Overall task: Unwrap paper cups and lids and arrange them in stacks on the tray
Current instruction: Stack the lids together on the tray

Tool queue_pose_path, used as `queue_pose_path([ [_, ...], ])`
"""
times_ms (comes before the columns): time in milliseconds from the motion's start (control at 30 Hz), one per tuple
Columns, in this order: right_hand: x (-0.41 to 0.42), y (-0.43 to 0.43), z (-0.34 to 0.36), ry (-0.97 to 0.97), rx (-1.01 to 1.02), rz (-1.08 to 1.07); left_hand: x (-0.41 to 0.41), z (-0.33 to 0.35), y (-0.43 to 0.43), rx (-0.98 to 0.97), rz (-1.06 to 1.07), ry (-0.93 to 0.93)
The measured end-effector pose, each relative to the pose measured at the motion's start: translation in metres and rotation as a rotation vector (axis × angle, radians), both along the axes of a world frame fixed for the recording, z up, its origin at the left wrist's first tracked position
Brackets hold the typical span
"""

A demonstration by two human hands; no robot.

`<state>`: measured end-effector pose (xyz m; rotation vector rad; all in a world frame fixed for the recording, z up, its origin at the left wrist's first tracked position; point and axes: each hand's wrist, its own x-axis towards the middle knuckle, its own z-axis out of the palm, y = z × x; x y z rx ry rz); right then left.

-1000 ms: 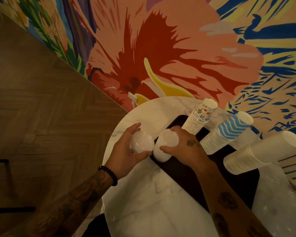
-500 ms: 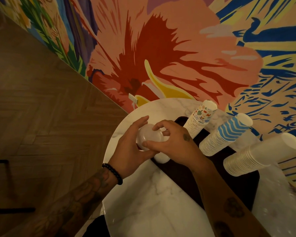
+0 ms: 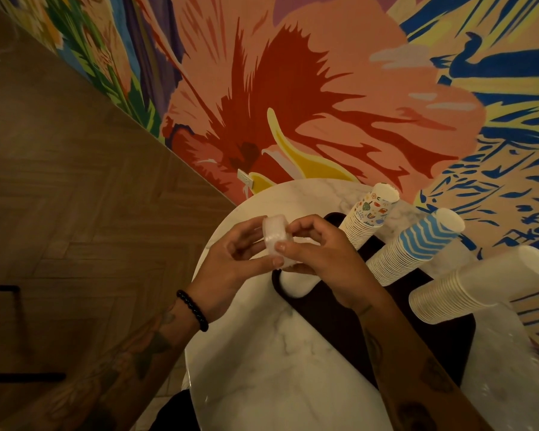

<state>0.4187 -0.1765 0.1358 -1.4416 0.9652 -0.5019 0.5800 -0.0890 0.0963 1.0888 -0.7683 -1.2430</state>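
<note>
Holding a short translucent stack of lids [image 3: 274, 239] in the air between both hands. Gripping its left side with the left hand [image 3: 231, 262], thumb and fingers curled round it; pinching its right side with the right hand [image 3: 327, 256]. Hovering just above the left corner of the tray [image 3: 442, 337] and a white stack [image 3: 293, 286] sitting there. Crowding the tray's wall side with three tall stacks: doodle cups [image 3: 367, 217], blue-wave cups [image 3: 414, 247], plain cups [image 3: 479, 287]. Leaving open marble table [image 3: 262, 368] in front, its round edge curving under the left wrist and bracelet [image 3: 193, 309].
</note>
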Motion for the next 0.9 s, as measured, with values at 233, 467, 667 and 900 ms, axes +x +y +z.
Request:
queue_pose_path([
  [233, -0.0042, 0.0035, -0.0042, 0.016, 0.088, 0.001, -0.0029, 0.0004, -0.0001, 0.055, -0.034, 0.014],
  [467, -0.0034, 0.0056, -0.0044, 0.017, 0.121, 0.017, -0.0028, 0.0033, -0.0003, 0.099, -0.104, 0.076],
  [667, -0.0036, 0.0039, -0.0045, 0.033, 0.164, 0.039, -0.0021, -0.0014, -0.0012, 0.112, -0.106, 0.056],
  [900, -0.0066, 0.002, -0.0061, -0.011, 0.17, -0.01, -0.0004, -0.0027, -0.0028, 0.117, -0.057, 0.155],
])
